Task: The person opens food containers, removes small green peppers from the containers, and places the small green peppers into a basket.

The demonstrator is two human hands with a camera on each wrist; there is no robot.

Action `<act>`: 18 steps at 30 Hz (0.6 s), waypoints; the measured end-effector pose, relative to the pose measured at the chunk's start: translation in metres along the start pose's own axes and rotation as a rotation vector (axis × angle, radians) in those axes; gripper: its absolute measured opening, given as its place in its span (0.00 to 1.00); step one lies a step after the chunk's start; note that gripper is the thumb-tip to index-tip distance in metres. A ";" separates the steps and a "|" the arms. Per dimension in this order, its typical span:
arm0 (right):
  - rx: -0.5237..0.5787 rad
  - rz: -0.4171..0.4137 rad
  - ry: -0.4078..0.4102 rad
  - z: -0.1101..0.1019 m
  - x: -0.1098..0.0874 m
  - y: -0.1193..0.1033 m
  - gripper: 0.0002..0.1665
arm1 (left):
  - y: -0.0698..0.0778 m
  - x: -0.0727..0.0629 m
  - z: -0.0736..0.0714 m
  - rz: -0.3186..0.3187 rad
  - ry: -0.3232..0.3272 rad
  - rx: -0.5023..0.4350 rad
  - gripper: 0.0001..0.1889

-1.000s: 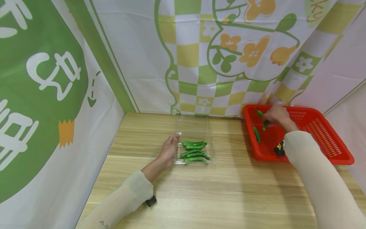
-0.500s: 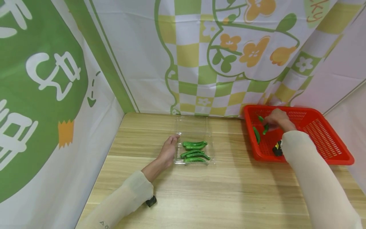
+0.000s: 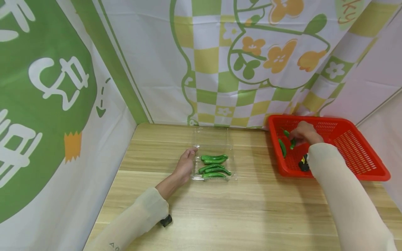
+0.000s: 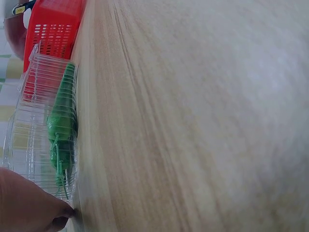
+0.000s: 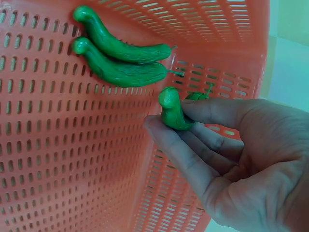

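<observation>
My right hand is inside the red plastic basket, pinching a green chili pepper between thumb and fingers; the thumb covers part of it. Two more green peppers lie side by side against the basket wall in the right wrist view. At the left edge of an open clear plastic clamshell box, my left hand pinches the rim, thumb uppermost. Several green peppers lie crosswise in the box's near half, and its lid is folded back toward the curtain.
Box and basket both stand on a wooden table, the basket at the back right. A patterned curtain hangs right behind the table. Another printed cloth closes off the left side.
My right hand has shifted slightly inside the basket, with the pepper still at its fingers. The left hand and the box have stayed in place.
</observation>
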State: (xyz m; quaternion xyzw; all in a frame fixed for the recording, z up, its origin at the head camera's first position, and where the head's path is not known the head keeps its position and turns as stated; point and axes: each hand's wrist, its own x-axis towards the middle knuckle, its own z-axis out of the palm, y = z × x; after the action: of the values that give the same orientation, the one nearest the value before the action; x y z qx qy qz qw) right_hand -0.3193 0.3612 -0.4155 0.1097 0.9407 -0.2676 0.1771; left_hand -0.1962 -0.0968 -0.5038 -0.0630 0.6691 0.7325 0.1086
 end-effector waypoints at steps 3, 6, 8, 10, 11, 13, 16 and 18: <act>0.002 -0.009 -0.007 -0.002 0.000 -0.003 0.10 | 0.001 0.000 0.000 -0.006 0.000 0.000 0.23; -0.002 -0.015 -0.016 -0.004 -0.001 -0.007 0.10 | 0.001 0.000 0.000 -0.004 -0.002 0.000 0.23; 0.001 -0.015 -0.027 -0.005 -0.002 -0.008 0.10 | 0.001 0.000 0.000 -0.004 -0.001 0.001 0.23; 0.001 -0.014 -0.043 -0.005 -0.002 -0.010 0.09 | 0.001 0.001 0.000 -0.003 0.001 0.003 0.23; 0.003 -0.013 -0.049 -0.006 -0.003 -0.010 0.09 | 0.001 0.001 0.000 -0.004 0.002 0.003 0.23; 0.000 -0.014 -0.057 -0.006 -0.002 -0.011 0.09 | 0.000 0.001 0.000 -0.002 0.005 0.006 0.23; -0.009 -0.016 -0.065 -0.006 -0.004 -0.012 0.09 | 0.000 0.001 0.000 -0.005 0.006 0.006 0.23; -0.019 -0.015 -0.066 -0.006 -0.005 -0.013 0.08 | 0.000 0.001 0.000 -0.006 0.005 0.006 0.23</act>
State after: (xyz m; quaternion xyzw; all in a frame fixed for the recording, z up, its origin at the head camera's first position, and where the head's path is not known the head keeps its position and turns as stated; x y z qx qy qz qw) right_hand -0.3205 0.3529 -0.4033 0.0921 0.9376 -0.2635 0.2073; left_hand -0.1971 -0.0966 -0.5038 -0.0664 0.6712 0.7301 0.1094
